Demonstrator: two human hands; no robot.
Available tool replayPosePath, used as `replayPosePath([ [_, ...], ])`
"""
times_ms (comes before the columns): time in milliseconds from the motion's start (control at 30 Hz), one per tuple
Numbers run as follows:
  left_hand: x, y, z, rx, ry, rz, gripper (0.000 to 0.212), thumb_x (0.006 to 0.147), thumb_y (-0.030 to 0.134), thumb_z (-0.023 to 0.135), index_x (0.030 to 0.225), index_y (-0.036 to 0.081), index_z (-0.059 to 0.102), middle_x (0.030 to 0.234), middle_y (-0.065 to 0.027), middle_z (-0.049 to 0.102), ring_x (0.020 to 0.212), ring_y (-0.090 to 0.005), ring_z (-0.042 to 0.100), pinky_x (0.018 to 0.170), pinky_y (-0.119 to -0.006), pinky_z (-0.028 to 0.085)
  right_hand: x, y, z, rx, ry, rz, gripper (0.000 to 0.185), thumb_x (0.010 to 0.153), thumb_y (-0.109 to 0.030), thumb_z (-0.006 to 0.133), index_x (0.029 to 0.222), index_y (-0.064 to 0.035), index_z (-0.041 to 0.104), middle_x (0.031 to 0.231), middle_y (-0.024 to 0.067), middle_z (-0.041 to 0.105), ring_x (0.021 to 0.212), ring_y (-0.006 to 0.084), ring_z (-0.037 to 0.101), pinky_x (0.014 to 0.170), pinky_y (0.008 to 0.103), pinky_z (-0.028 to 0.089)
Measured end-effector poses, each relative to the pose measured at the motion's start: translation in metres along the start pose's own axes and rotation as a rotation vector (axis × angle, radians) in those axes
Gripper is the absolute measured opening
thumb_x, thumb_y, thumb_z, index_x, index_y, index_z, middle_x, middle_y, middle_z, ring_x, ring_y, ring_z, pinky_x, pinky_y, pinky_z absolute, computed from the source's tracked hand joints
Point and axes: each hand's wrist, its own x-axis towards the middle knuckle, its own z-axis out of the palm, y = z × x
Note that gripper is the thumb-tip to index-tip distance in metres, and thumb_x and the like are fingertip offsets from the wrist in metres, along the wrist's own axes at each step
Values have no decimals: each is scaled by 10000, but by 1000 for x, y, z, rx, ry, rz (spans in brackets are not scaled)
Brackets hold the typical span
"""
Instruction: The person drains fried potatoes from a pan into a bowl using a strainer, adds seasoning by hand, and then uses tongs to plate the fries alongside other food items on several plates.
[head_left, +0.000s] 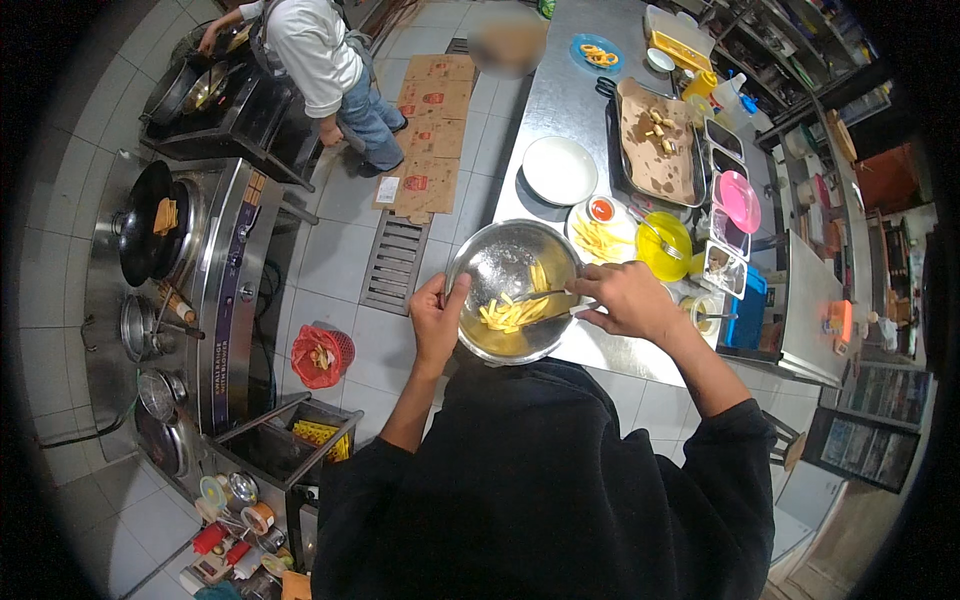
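Observation:
A stainless steel bowl (487, 262) is tilted towards me, with my left hand (439, 319) gripping its left rim, thumb on the inside. French fries (514, 313) lie in its lower part, and a few more sit against its right wall. My right hand (630, 304) holds what look like metal tongs (581, 307), their ends in among the fries. Just beyond the bowl, a white plate (576, 238) carries more fries (600, 238) and a small cup of red sauce (601, 209). An empty white plate (560, 170) stands farther up the steel table (547, 105).
On the table are a paper-lined tray (667, 161) with food pieces, a yellow plate (656, 251) with a fork, black scissors (606, 88) and a blue plate (581, 49). A person (311, 60) works at the stove at upper left. A red basket (322, 356) stands on the floor.

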Motion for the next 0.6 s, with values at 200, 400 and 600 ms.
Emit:
replayPosePath([
  [200,1,1,1,-15,2,0,204,1033,208,706,1004,7,732,756,112,526,688,5,418,592,-213,318,1,-9,1,-143,-82,27,370,887,-281,750,1214,-112,716,1052,110,708,880,292,747,721,443,584],
  [400,4,11,6,11,28,53,440,1011,213,736,679,68,487,656,97,350,617,-13,295,523,-266,209,8,-7,5,-286,-48,-22,187,869,-200,708,1003,-76,744,981,118,717,834,277,746,700,428,576],
  [600,3,9,6,-1,20,74,427,1007,197,741,681,78,492,664,102,350,622,-10,292,523,-264,199,12,-9,7,-218,-87,-35,185,866,-238,721,944,-72,736,907,119,717,833,298,745,697,436,574],
])
